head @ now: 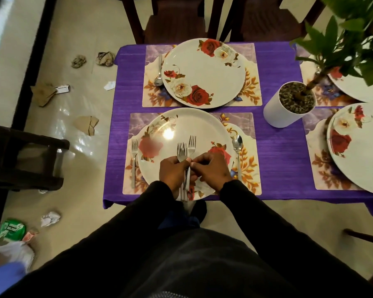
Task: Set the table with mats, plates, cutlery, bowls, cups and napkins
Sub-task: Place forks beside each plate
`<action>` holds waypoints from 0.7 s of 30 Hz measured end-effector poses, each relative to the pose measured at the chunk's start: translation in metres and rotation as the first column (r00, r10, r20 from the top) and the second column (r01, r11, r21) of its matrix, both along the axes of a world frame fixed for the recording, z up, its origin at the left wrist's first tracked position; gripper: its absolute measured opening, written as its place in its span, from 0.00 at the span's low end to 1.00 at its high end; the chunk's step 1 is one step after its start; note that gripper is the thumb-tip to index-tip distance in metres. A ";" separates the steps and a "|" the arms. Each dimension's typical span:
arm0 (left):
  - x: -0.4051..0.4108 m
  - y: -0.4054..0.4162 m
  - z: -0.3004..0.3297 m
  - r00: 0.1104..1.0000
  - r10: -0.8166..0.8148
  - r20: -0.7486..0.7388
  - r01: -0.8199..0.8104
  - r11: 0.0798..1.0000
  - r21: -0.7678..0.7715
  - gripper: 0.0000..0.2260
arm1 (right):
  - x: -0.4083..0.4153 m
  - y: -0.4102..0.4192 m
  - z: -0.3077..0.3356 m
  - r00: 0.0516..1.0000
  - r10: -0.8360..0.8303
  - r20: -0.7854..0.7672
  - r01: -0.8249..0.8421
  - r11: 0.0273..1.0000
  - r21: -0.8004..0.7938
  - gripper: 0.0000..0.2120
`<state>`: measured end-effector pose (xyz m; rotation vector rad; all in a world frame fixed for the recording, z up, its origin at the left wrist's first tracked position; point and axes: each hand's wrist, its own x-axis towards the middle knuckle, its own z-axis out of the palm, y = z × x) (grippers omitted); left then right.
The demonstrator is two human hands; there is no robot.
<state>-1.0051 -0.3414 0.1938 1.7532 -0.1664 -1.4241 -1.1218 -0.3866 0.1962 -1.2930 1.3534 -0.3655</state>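
Over the near plate [181, 130] we grip a bundle of forks [182, 152] in our left hand [173, 171]; right hand [212, 167] pinches one fork [191, 147] free. Tines point away; far plate [203, 72] lacks one.

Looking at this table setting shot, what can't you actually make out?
Head view only:
- How many steel forks are in the bunch: the left hand and right hand cover the overlapping handles.
- The two floral plates on the right: cut off by the frame edge, the far one also hidden by plant leaves.
- Cutlery at those right-hand settings: out of frame.
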 end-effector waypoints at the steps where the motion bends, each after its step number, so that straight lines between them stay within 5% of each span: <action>1: 0.000 0.001 0.002 1.000 0.001 -0.007 -0.001 1.000 -0.001 0.07 | 0.000 0.001 0.001 1.000 -0.003 -0.001 0.003 1.000 0.006 0.03; 12: 0.002 -0.002 -0.001 1.000 0.007 0.002 -0.007 0.999 -0.036 0.06 | 0.009 0.001 0.017 0.998 -0.019 -0.063 0.024 0.996 0.086 0.04; 21: -0.048 -0.024 0.008 0.985 -0.150 -0.083 0.141 0.984 -0.106 0.05 | -0.064 -0.012 0.032 0.973 -0.227 -0.028 0.227 0.941 0.253 0.06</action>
